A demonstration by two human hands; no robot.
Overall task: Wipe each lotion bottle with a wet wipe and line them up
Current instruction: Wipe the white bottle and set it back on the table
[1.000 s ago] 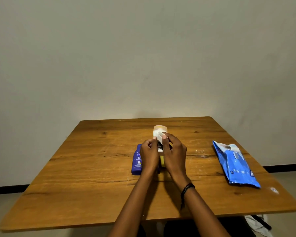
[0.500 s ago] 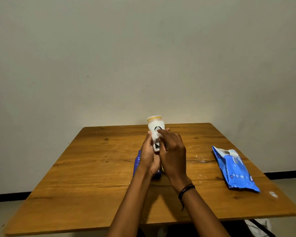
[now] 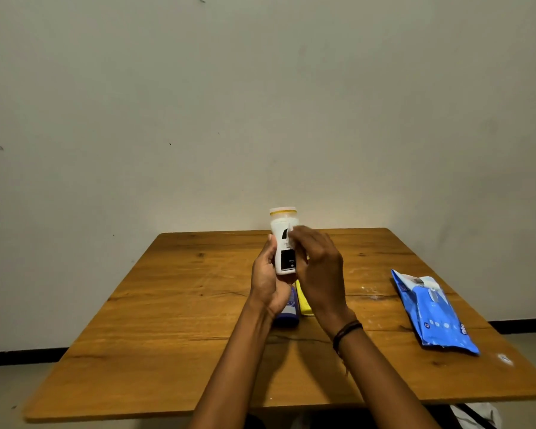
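1. While the left hand (image 3: 268, 278) grips the white lotion bottle (image 3: 283, 243) upright above the table (image 3: 174, 305), the right hand (image 3: 317, 270) closes its fingers against the bottle's front; whether a wipe is under them cannot be told.
2. Below the hands, a blue bottle (image 3: 288, 308) and a yellow bottle (image 3: 304, 301) lie side by side on the table.
3. A blue wet wipe pack (image 3: 433, 311) lies well apart to the right.

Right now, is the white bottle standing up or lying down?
Standing up, but in the air: the left hand holds the white bottle upright above the table, cap on top.
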